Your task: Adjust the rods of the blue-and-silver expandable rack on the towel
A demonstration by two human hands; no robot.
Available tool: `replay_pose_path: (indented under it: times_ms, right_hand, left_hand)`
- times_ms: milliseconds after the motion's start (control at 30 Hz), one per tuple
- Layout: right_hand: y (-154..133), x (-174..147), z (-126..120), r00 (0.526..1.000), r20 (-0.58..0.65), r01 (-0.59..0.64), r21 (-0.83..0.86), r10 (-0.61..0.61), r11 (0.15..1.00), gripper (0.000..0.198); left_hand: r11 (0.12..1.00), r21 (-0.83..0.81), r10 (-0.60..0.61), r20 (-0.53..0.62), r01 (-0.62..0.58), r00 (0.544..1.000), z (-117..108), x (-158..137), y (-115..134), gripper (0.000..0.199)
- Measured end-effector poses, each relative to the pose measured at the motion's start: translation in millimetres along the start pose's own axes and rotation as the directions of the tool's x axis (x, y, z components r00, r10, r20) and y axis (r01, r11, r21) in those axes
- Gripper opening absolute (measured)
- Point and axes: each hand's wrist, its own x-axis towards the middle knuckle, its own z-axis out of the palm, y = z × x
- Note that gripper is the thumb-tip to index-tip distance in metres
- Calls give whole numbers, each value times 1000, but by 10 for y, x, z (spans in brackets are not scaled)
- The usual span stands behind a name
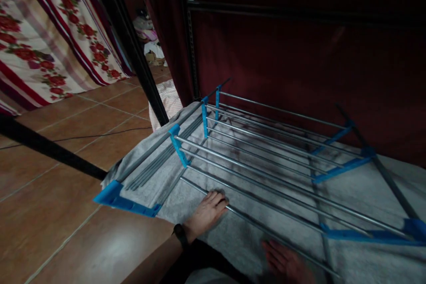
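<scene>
Grey blanket (238,242) under blue-jointed rack (266,175), left hand (210,209) curled over metal rod (248,218), right hand (286,261) loosely spread nearby, grey tubes (166,154), black post (133,51), floral curtain (66,31) beyond.

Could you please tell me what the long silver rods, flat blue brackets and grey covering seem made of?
Long silver rods: probably metal, shiny, with bright streaks of reflected light. Flat blue brackets: likely plastic, evenly coloured. Grey covering: apparently soft fabric, matte and lightly creased.

Dim light leaves the maroon curtain (282,66) shadowy, glare whitens the tiled floor (116,248), and the right hand (286,261) blurs.
</scene>
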Motion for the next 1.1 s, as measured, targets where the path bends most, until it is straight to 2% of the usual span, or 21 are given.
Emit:
replay_pose_path:
  times_ms: [67,133,167,200,267,300,367,433,500,567,667,733,867,1100]
  right_hand:
    - [1,-91,153,991,-5,-136,123,137,983,61]
    - [-81,-157,335,970,-8,-238,151,242,960,66]
    - [-150,-184,432,973,-50,-214,140,223,967,64]
    - [-234,-207,527,984,-89,-144,98,153,985,60]
    - [-418,-236,685,993,-110,35,-83,-44,996,48]
    - [-504,-241,738,983,-103,127,-208,-151,970,40]
    - [-636,-226,780,935,-63,282,-461,-348,841,28]
    - [-688,-191,745,844,30,422,-653,-536,628,35]
    - [-662,-148,664,779,88,424,-804,-620,418,43]
    - [-594,-108,565,770,96,337,-901,-631,274,46]
    - [-510,-62,435,803,98,231,-960,-588,156,48]
    - [-504,-44,384,821,100,199,-973,-562,118,46]
    - [-587,-11,363,837,101,184,-978,-537,102,37]
    - [-620,108,437,829,101,195,-974,-550,114,27]
  left_hand:
    - [1000,-1,14,-10,-14,1000,19,-11,-24,29]
    - [1000,4,31,-19,-31,999,38,-21,-56,30]
    - [999,11,45,-24,-45,999,51,-29,-76,31]
    - [998,22,65,-30,-64,997,65,-39,-100,32]
    - [992,50,118,-53,-115,992,93,-52,-160,32]
    - [987,66,148,-66,-144,987,103,-51,-195,32]
    - [979,84,193,-92,-185,977,108,-27,-264,32]
    - [969,100,237,-112,-226,965,85,15,-310,35]
    - [960,114,270,-150,-255,951,38,53,-324,35]
    - [949,127,309,-206,-287,929,-20,80,-311,34]
    - [927,125,374,-263,-353,889,-96,109,-272,30]
    - [919,104,395,-263,-381,880,-127,126,-250,28]
    - [919,78,393,-247,-386,886,-143,132,-251,26]
    - [920,133,390,-249,-368,886,-111,114,-315,26]
